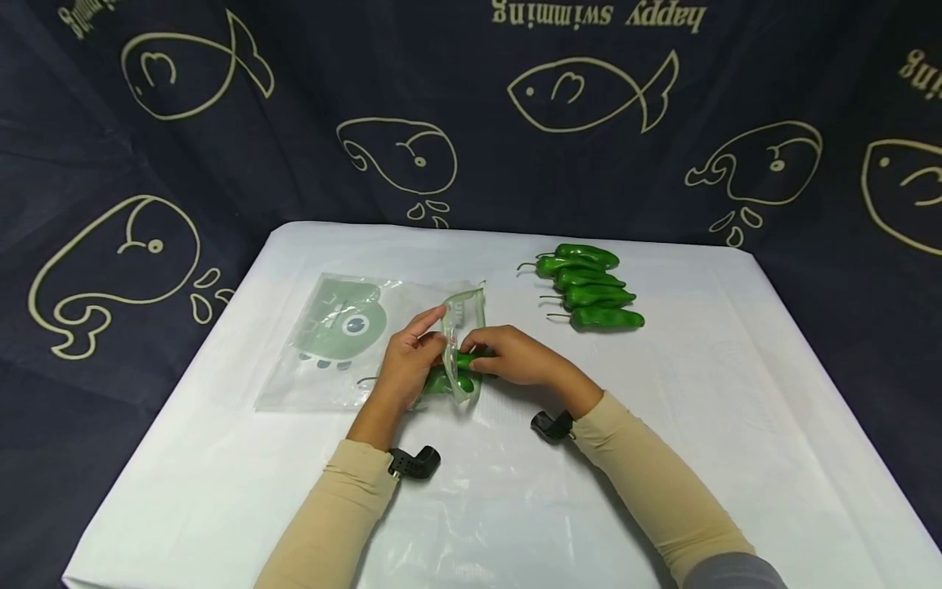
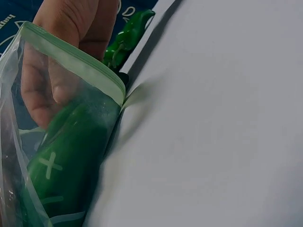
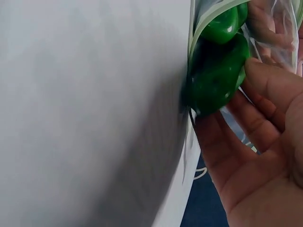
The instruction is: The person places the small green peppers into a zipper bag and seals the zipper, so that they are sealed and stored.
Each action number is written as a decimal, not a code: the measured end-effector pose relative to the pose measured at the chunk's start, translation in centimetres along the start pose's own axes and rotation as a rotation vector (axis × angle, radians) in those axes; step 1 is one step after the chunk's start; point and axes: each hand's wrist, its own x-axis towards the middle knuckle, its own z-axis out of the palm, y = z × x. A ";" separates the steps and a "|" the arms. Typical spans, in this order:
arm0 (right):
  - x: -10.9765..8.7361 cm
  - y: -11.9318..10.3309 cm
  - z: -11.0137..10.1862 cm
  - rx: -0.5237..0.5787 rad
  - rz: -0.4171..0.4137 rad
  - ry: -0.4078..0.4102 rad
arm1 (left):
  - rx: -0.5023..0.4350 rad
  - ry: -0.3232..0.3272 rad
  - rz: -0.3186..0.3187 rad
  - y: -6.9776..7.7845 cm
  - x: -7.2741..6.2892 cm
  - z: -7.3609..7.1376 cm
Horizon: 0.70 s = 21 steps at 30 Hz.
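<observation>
A clear zip bag (image 1: 401, 303) with a green cartoon print lies flat on the table, its mouth raised and parted. My left hand (image 1: 407, 360) holds the bag by the mouth's near side. At that opening my right hand (image 1: 511, 353) grips a green pepper (image 3: 220, 75), partly inside the bag. Another green pepper (image 3: 222, 26) sits within, just past the rim. Through the plastic in the left wrist view, the right hand's fingers (image 2: 35, 94) touch a pepper. The left fingertips are partly hidden behind the bag's folds.
Several green peppers (image 1: 592, 296) lie in a row at the back right of the white-covered table (image 1: 662, 458). Behind the table hangs a dark blue cloth (image 1: 471, 188) with fish and whale drawings.
</observation>
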 end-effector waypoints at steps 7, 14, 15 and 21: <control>-0.1 -0.1 0.1 0.030 0.015 -0.031 | -0.012 0.009 0.003 0.1 -0.1 0.1; -0.3 0.0 -0.1 0.035 -0.011 -0.086 | -0.012 0.011 0.005 0.1 -0.1 0.1; -0.3 0.0 -0.1 0.033 -0.017 -0.095 | -0.013 0.008 0.006 0.1 -0.1 0.1; -0.2 0.2 0.0 0.012 -0.038 -0.113 | -0.009 0.000 0.013 0.2 -0.1 0.1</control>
